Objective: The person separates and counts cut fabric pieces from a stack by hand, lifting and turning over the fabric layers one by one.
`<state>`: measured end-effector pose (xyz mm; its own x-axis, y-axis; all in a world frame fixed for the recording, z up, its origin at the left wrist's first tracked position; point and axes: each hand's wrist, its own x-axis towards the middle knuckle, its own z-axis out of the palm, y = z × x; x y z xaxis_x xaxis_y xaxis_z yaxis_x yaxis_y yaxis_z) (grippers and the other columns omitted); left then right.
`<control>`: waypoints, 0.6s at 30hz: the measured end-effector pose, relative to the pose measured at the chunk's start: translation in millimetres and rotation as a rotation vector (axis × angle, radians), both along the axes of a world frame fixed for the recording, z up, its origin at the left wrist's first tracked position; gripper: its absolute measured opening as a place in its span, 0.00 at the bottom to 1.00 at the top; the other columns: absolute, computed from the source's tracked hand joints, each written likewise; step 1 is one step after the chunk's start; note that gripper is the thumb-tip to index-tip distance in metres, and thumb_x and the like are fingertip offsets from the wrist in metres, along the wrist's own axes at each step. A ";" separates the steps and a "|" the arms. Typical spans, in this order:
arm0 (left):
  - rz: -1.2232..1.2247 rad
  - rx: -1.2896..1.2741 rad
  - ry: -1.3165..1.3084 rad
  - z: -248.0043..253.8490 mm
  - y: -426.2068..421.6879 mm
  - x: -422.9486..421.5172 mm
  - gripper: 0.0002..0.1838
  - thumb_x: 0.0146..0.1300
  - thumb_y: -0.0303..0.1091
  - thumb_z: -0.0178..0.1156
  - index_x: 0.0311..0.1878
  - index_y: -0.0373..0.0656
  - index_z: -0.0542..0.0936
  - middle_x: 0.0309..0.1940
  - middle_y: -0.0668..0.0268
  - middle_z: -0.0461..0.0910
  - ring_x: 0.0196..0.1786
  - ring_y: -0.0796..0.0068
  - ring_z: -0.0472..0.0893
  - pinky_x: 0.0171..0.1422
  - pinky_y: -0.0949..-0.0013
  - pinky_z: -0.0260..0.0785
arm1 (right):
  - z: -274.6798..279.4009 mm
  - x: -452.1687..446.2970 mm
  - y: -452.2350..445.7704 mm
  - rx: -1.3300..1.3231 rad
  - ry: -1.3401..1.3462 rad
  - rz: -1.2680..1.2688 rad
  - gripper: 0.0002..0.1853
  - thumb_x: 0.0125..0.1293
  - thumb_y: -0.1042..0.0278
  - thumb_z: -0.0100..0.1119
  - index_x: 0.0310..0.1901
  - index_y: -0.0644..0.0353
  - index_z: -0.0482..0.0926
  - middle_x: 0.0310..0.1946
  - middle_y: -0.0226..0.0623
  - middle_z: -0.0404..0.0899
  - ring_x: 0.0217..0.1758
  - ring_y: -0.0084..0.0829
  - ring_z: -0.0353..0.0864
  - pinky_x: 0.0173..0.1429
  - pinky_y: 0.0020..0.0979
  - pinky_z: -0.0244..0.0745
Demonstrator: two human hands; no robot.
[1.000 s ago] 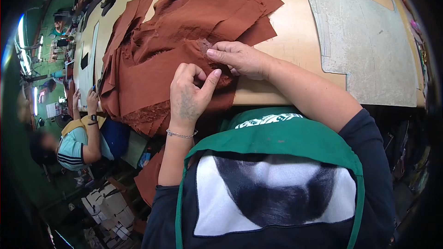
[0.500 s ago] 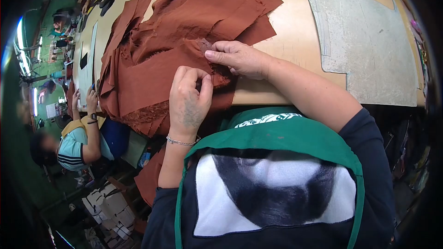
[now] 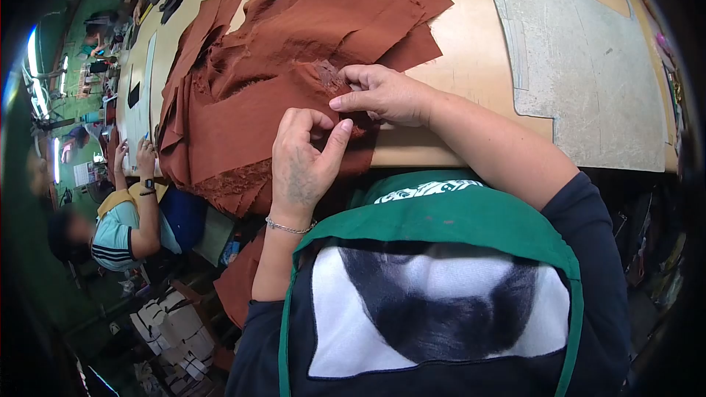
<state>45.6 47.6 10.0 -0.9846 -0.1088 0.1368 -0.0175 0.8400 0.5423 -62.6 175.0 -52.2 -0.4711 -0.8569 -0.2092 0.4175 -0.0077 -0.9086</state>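
Observation:
A heap of rust-brown fabric pieces (image 3: 243, 121) with frayed edges lies on the table in front of me. My right hand (image 3: 386, 95) pinches the frayed edge of one piece between thumb and fingers, next to a greyish, fuzzy patch (image 3: 323, 75) on the cloth. Just left of it and nearer my body, my left hand (image 3: 305, 158) has its fingers curled over the same fabric edge, the thumb reaching towards the right thumb. What exactly lies under the left fingertips is partly hidden.
A large grey pattern sheet (image 3: 588, 95) lies on the tan tabletop (image 3: 471, 44) at the right. Along the table to the left, a person in a light blue shirt (image 3: 118, 231) works. Bundled white pieces (image 3: 173, 331) are stacked low at the left.
My left thumb has straightened and moved away from its index finger, towards the right hand. The right thumb has dropped slightly, and more of the greyish patch shows.

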 end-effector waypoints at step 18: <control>-0.108 0.063 -0.009 -5.0 -13.9 -1.1 0.03 0.58 0.25 0.51 0.32 0.34 0.69 0.29 0.58 0.69 0.31 0.62 0.71 0.36 0.65 0.64 | 4.6 4.1 1.4 -0.020 0.255 -0.062 0.32 0.48 0.56 0.69 0.51 0.67 0.68 0.39 0.44 0.77 0.42 0.33 0.76 0.48 0.29 0.70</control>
<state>44.5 33.7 5.0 -0.9923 -0.0105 0.1236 0.0656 0.8016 0.5943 -58.5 176.4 -47.6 -0.5579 -0.8277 -0.0604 0.1729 -0.0448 -0.9839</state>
